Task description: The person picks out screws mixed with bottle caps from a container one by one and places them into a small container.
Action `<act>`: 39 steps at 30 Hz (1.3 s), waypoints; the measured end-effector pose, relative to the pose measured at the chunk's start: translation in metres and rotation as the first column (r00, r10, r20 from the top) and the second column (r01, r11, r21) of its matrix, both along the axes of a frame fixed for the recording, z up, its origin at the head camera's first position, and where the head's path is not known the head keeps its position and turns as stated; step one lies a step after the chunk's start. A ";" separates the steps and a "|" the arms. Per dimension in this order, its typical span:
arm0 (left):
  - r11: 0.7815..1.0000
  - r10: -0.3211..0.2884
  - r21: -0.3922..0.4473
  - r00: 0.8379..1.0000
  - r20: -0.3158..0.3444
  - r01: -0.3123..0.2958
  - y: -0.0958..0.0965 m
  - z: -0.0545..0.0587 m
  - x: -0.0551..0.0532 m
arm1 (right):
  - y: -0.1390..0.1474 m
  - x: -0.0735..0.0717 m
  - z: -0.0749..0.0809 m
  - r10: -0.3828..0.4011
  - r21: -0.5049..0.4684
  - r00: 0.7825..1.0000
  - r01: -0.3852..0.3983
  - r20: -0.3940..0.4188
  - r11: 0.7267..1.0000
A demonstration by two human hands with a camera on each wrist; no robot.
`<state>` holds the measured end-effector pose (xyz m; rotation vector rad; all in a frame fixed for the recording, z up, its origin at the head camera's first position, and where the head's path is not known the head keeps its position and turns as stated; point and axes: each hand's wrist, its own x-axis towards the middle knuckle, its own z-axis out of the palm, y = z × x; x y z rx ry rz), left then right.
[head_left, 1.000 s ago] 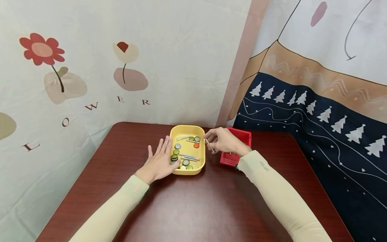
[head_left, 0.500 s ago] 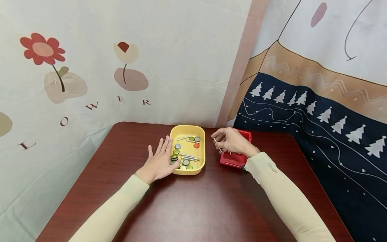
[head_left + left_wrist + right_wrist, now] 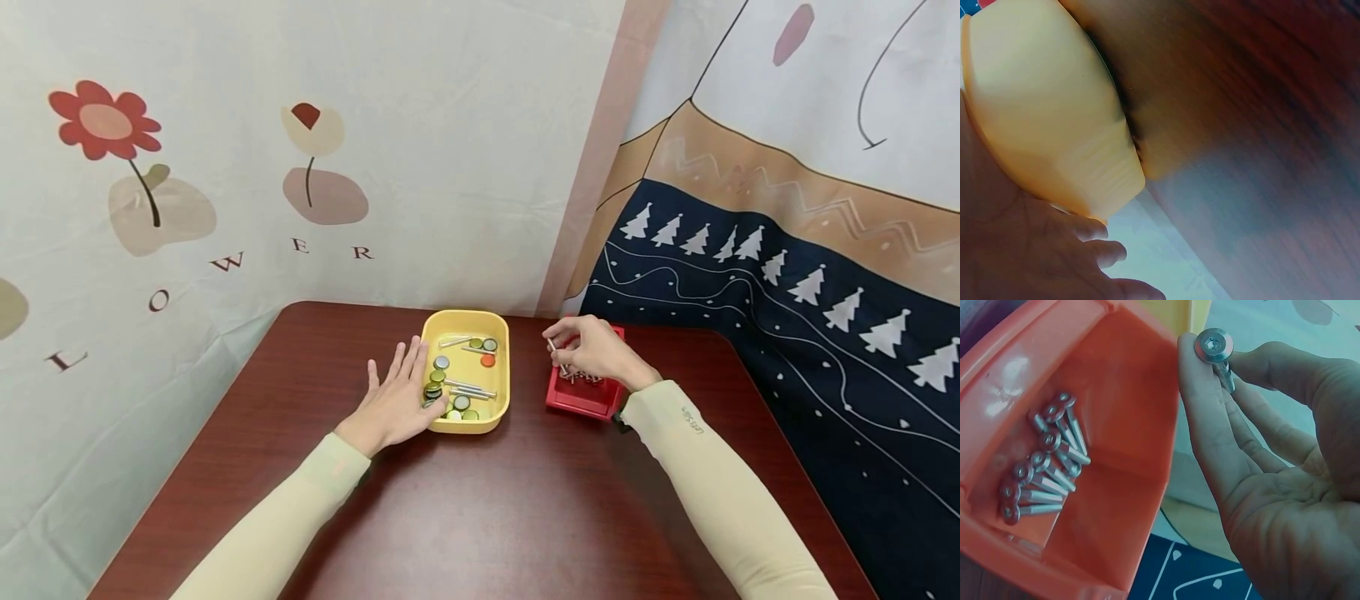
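My right hand (image 3: 597, 352) pinches a silver bolt (image 3: 1214, 347) between thumb and fingers, over the left part of a red bin (image 3: 587, 406). The bolt has a round head with a hex socket. Several similar bolts (image 3: 1054, 447) lie in a heap inside the bin, as the right wrist view shows. My left hand (image 3: 393, 410) lies with straight, spread fingers along the left side of a yellow tray (image 3: 480, 427), the thumb over its near left corner. Inside the tray are several bolts (image 3: 472, 389) and bottle caps (image 3: 442, 362), one cap orange (image 3: 487, 361).
Both containers stand side by side near the far edge of a dark red-brown table (image 3: 480, 517), with a narrow gap between them. Behind it hangs a pale printed curtain (image 3: 450, 167), and at the right a dark blue cloth (image 3: 750, 333) with white trees.
My right hand has moved right with the bolt, from beside the yellow tray's right rim to over the red bin. The left hand has stayed on the tray.
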<state>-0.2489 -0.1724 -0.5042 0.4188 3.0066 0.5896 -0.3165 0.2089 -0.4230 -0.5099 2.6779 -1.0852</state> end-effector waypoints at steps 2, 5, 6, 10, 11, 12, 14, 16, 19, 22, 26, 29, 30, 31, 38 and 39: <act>1.000 -0.002 0.004 1.000 -0.003 0.002 0.000 0.000 0.000 | 0.003 0.000 -0.001 -0.011 0.008 1.000 0.011 -0.016 1.000; 1.000 -0.005 0.024 1.000 -0.010 0.005 0.000 0.000 0.001 | 0.008 -0.001 -0.001 -0.028 0.025 0.999 0.029 -0.035 0.999; 0.999 -0.006 0.034 1.000 -0.009 0.006 -0.001 0.000 0.001 | 0.010 -0.001 -0.001 -0.034 0.033 0.998 0.035 -0.046 0.999; 0.997 -0.016 0.076 1.000 -0.022 0.018 -0.002 -0.001 0.002 | 0.016 -0.001 -0.002 -0.064 0.040 0.996 0.067 -0.065 0.997; 0.997 -0.018 0.080 1.000 -0.024 0.020 -0.002 0.000 0.003 | 0.017 -0.001 -0.003 -0.070 0.044 0.995 0.074 -0.067 0.996; 0.997 -0.018 0.077 1.000 -0.023 0.020 -0.002 0.000 0.003 | 0.018 -0.002 -0.003 -0.081 0.046 0.994 0.085 -0.069 0.995; 0.998 -0.014 0.063 1.000 -0.027 0.016 -0.002 -0.001 0.002 | 0.020 -0.003 -0.005 -0.105 0.048 0.992 0.108 -0.063 0.993; 0.999 -0.006 0.035 1.000 -0.020 0.006 -0.001 0.002 0.003 | 0.022 -0.003 -0.007 -0.126 0.059 0.990 0.129 -0.058 0.990; 1.000 0.000 0.015 1.000 -0.020 0.000 0.000 0.001 0.002 | 0.023 -0.005 -0.009 -0.149 0.072 0.988 0.152 -0.051 0.986; 1.000 0.002 0.003 1.000 -0.022 -0.002 0.000 0.002 0.002 | 0.022 -0.007 -0.011 -0.171 0.087 0.984 0.175 -0.054 0.981; 1.000 0.003 0.000 1.000 -0.022 -0.003 0.000 0.002 0.002 | 0.019 -0.011 -0.012 -0.201 0.113 0.978 0.206 -0.058 0.972; 1.000 0.001 0.006 1.000 -0.016 -0.001 0.000 0.001 0.001 | 0.016 -0.014 -0.013 -0.218 0.138 0.975 0.222 -0.045 0.965; 1.000 0.001 0.007 1.000 -0.015 -0.001 0.001 0.001 0.001 | 0.014 -0.015 -0.014 -0.226 0.145 0.973 0.229 -0.038 0.963; 1.000 0.001 0.008 1.000 -0.013 -0.001 0.001 0.001 0.001 | 0.013 -0.016 -0.014 -0.231 0.153 0.972 0.233 -0.033 0.960; 1.000 0.004 0.003 1.000 -0.015 -0.004 0.000 0.001 0.001 | 0.006 -0.024 -0.015 -0.224 0.226 0.974 0.228 -0.041 0.947; 1.000 0.002 0.006 1.000 -0.017 -0.002 0.000 0.001 0.002 | 0.006 -0.025 -0.015 -0.223 0.235 0.974 0.226 -0.040 0.945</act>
